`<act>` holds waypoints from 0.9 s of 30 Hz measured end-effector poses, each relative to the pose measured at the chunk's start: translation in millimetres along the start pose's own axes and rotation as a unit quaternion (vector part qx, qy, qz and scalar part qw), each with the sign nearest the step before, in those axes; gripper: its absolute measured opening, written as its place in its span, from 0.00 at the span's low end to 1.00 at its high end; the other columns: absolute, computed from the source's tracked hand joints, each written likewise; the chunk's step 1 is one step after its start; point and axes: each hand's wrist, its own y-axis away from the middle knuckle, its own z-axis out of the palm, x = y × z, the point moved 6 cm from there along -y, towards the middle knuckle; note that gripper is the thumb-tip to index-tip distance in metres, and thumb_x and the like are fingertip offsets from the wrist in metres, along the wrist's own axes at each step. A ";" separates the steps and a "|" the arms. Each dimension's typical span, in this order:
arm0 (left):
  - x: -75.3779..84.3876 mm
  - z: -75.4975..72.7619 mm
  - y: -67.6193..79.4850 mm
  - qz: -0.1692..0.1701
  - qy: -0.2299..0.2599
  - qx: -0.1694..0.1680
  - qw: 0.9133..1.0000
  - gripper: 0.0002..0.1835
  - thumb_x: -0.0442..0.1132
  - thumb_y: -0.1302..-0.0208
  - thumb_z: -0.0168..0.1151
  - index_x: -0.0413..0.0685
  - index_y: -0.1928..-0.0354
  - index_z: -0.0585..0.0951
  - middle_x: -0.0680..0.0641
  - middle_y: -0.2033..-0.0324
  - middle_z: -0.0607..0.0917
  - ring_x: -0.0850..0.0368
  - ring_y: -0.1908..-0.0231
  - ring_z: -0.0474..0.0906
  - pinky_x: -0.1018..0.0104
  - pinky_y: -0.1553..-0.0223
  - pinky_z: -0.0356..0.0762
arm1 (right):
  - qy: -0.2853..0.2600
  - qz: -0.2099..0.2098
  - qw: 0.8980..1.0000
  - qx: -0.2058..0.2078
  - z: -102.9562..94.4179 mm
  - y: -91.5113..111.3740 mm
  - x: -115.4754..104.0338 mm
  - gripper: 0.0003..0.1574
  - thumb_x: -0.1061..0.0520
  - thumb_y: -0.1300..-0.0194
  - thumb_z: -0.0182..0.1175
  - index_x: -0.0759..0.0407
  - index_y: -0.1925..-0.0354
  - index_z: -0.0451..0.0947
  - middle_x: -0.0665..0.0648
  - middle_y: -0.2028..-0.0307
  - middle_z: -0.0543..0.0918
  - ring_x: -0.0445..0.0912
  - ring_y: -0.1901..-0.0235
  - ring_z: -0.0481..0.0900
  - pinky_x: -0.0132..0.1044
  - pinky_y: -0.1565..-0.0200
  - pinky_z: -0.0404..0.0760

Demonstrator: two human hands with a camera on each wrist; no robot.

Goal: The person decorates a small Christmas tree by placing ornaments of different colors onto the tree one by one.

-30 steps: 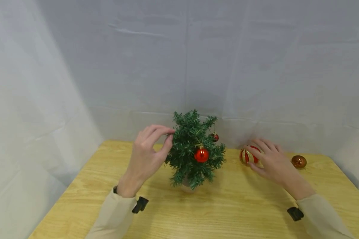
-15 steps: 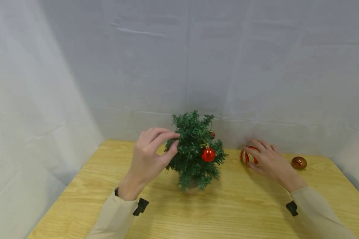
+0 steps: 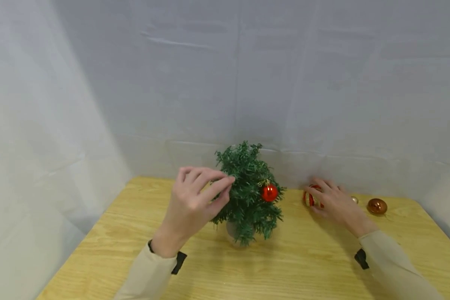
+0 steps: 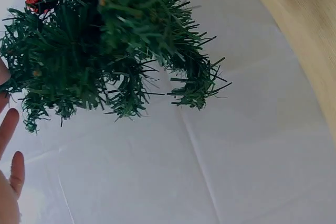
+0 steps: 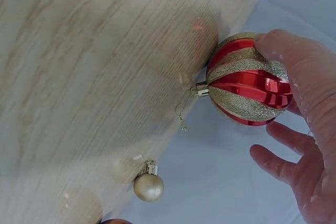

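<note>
On the desk (image 3: 285,266), 12 o'clock pointing away from the person, the left hand (image 3: 192,204) stands at the 9 o'clock side of the tree (image 3: 247,179); whether its grip pinches a twig cannot be told. 1 red bauble (image 3: 269,193) hangs at the tree's 3 o'clock. Near the far edge, the right hand (image 3: 336,204) grips 1 striped bauble (image 5: 244,80), also at the tree's 3 o'clock. Step in hand, apparently: picking up; the next move calls for a secure lift, hanging cord (image 5: 182,113) free.

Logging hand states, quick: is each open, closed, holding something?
Left hand: closed, apparently pinching the Christmas tree at its edge.
Right hand: holding the red-and-gold striped Christmas bauble.
</note>
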 end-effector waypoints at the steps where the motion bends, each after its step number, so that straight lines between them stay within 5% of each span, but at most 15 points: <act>1: 1.4 -0.1 -0.3 0.008 -0.006 0.003 1.000 0.10 0.38 0.29 0.60 0.48 0.58 0.90 0.48 0.63 0.88 0.49 0.62 0.84 0.51 0.58 0.76 | -0.002 0.002 1.000 -0.004 0.4 0.2 0.5 0.35 0.54 0.44 0.78 0.55 0.38 0.80 0.66 0.40 0.77 0.64 0.43 0.77 0.65 0.53 0.81; 12: 8.8 2.0 1.8 0.036 -0.022 0.026 0.999 0.09 0.40 0.27 0.61 0.50 0.56 0.89 0.48 0.62 0.88 0.49 0.60 0.83 0.47 0.56 0.73 | -0.022 0.031 0.998 -0.049 7.5 0.2 2.3 0.39 0.57 0.50 0.80 0.62 0.41 0.78 0.69 0.43 0.77 0.66 0.48 0.79 0.61 0.53 0.83; 27: 16.3 10.2 -0.7 0.042 -0.011 0.012 0.999 0.10 0.40 0.27 0.61 0.53 0.52 0.89 0.50 0.59 0.87 0.50 0.57 0.82 0.47 0.53 0.72 | -0.008 0.022 0.999 -0.033 6.8 4.3 -1.7 0.39 0.64 0.55 0.81 0.60 0.45 0.73 0.67 0.49 0.78 0.66 0.52 0.78 0.59 0.58 0.83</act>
